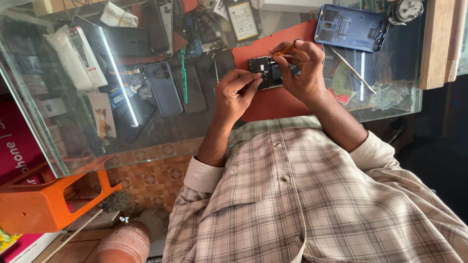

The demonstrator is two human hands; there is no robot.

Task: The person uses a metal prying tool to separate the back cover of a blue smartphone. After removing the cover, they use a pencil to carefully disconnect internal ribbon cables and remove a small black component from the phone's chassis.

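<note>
On the red mat (273,104), the left hand (235,95) pinches the opened phone (267,72) by its edge while the right hand (302,68) grips an orange screwdriver (284,49) over it.

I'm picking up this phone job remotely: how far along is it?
Done: the blue plastic back cover is off and lies apart on the glass table. In hand: the left hand steadies the opened black phone on the red mat while the right hand works it with an orange-handled tool. Left: the phone is open and the cover is not refitted.
</note>
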